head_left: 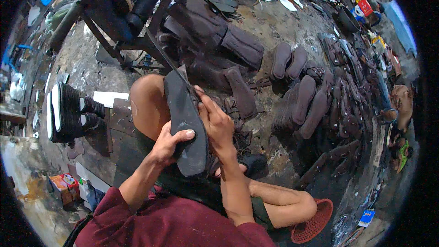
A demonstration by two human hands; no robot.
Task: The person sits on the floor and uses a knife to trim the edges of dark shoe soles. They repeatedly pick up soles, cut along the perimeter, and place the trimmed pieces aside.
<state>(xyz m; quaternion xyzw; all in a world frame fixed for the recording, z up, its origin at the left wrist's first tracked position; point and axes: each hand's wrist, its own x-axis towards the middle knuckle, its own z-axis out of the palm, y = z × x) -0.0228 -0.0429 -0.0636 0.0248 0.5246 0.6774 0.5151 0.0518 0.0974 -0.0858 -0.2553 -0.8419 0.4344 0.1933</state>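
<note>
A dark grey shoe sole (186, 114) stands tilted over my lap, its toe end pointing away. My left hand (167, 145) is closed round its left side near the heel, the thumb pressed flat on the upper face. Along the right edge lies my right hand (216, 121), its fingers against the rim and partly hidden behind it. A long thin dark strip (164, 55) runs from the far left down to the sole's far right edge, by my right fingertips; I cannot make out what it is. A small grey flap (182, 70) stands up at the toe end.
A dark metal stand (103, 36) rises at far left. Stacked white-topped sandals (61, 110) stand left. Dark brown soles lie in piles (201, 23) ahead and in stacks (304, 100) to the right. A red woven basket-like item (315, 224) is beside my right knee.
</note>
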